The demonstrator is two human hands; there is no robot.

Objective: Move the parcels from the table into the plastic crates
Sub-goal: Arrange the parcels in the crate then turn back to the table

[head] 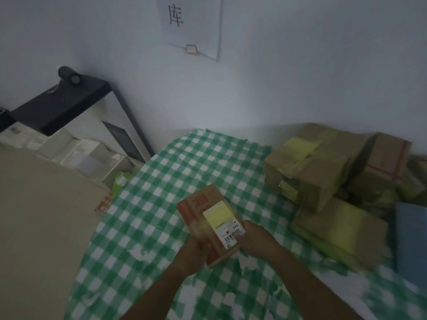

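Nearest, both forearms reach in over the green-checked table [161, 181]. The left hand [191, 255] grips the near left corner of a small red-printed parcel [208, 218], fingers curled round its edge. The right hand [256, 239] holds the parcel's near right side, fingers bent against it beside the barcode on a white and yellow label [223, 221]. The parcel sits tilted over the middle of the table; whether its far end touches the cloth cannot be told.

To the right, a blurred flat parcel [339, 234] lies on the table, with a blue object [411, 241] at the right edge. Farther right, a pile of brown parcels [323, 162] with yellow tape stands against the wall [277, 88].

Left of the table, white boxes [78, 151] lie under a black shelf [62, 105]. On the far wall hangs a paper sign [191, 21].
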